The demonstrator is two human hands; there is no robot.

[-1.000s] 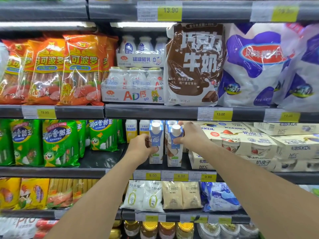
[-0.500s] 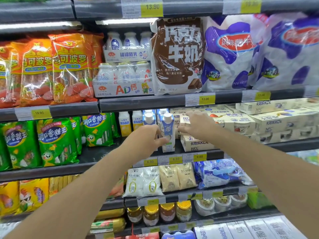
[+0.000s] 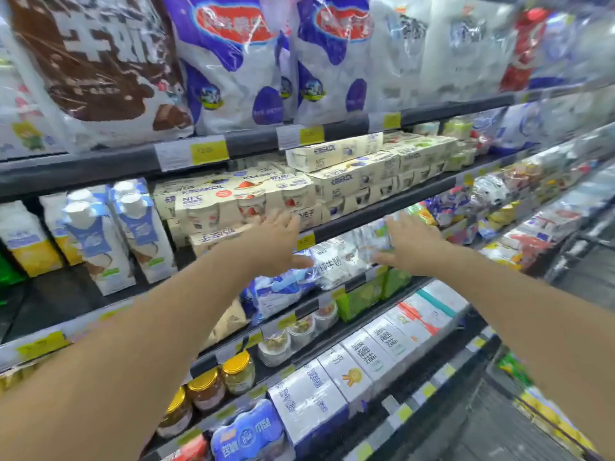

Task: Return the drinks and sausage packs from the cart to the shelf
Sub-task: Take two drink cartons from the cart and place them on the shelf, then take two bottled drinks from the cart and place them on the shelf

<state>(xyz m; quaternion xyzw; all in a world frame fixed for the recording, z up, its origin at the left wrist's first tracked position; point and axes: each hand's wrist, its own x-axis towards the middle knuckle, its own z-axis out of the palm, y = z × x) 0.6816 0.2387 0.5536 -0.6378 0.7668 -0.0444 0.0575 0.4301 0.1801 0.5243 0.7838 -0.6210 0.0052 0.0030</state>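
Shelf [image 3: 382, 207]: long dark ledge running left to right; packed with boxes; bare room only in front of the cartons
Drinks [image 3: 109, 237]: blue and white cartons standing tall on that ledge; they sit left of both hands; left hand is nearer
Left hand [image 3: 276, 241]: fingers spread wide; holds nothing
Right hand [image 3: 412, 244]: fingers spread too; holds nothing
Cart: not in view; maybe off to the right; sausage packs not seen now
Way out: open air in front of the ledge edges
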